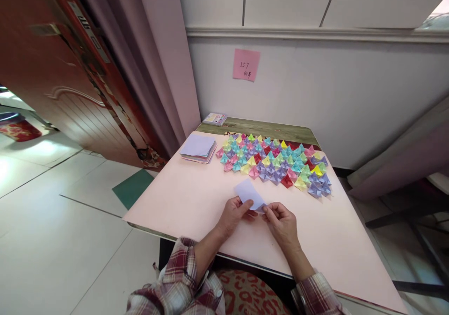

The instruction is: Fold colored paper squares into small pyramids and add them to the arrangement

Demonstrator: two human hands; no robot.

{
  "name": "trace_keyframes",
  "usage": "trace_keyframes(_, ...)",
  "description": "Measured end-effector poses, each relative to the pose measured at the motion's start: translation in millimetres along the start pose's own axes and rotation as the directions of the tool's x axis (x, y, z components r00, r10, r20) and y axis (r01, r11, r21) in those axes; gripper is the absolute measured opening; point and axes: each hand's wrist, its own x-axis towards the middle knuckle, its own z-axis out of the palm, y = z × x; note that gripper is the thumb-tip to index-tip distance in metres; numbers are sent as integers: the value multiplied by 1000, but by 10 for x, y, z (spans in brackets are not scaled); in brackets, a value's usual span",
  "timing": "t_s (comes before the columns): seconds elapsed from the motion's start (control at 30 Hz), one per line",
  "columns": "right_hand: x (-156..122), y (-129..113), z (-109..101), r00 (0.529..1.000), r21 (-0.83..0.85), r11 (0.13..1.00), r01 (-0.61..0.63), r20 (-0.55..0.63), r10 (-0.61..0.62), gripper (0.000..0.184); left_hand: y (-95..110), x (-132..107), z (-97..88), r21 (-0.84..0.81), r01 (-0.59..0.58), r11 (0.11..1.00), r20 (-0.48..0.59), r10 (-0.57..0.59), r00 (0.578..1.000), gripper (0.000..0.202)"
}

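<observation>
A lavender sheet of paper (249, 192), partly folded, is held between both hands just above the table's front half. My left hand (234, 216) grips its left side, thumb on top and fingers underneath. At the lower right corner, my right hand (283, 221) pinches the paper between thumb and fingers, where a small folded part shows. Beyond the hands, rows of folded origami pieces (277, 161) in many colours stand close together. To their left lies a stack of square paper (198, 146) with a lavender sheet on top.
The table (164, 189) has a pale pink cover. A small pack (215, 118) sits at its back left corner. A pink note (246, 65) is stuck on the wall. On the left are a curtain (164, 48), a reddish door (52, 72) and a green sheet (132, 189) on the floor.
</observation>
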Motion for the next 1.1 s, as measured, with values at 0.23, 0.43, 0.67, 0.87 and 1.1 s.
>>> trace_keyframes(0.23,-4,-53,48,1000,79,997,-17,-20,18,34,-7,-29,-1,29,-31,999,23,30,999,52)
trace_keyframes(0.43,-21,-61,46,1000,71,997,-4,4,3,36,-36,-13,8,-4,-27,1000,33,27,999,50)
trace_keyframes(0.67,-18,-98,17,993,42,998,39,110,-43,50,-33,8,10,-7,-8,1000,0,8,1000,42)
trace_keyframes(0.87,-12,-20,17,993,24,1000,-13,120,11,34,-19,5,83,57,-5,998,-5,6,1000,31)
trace_keyframes(1.1,-30,-121,0,989,44,999,-5,146,-1,33,26,-4,160,-78,48,996,-105,-56,993,32)
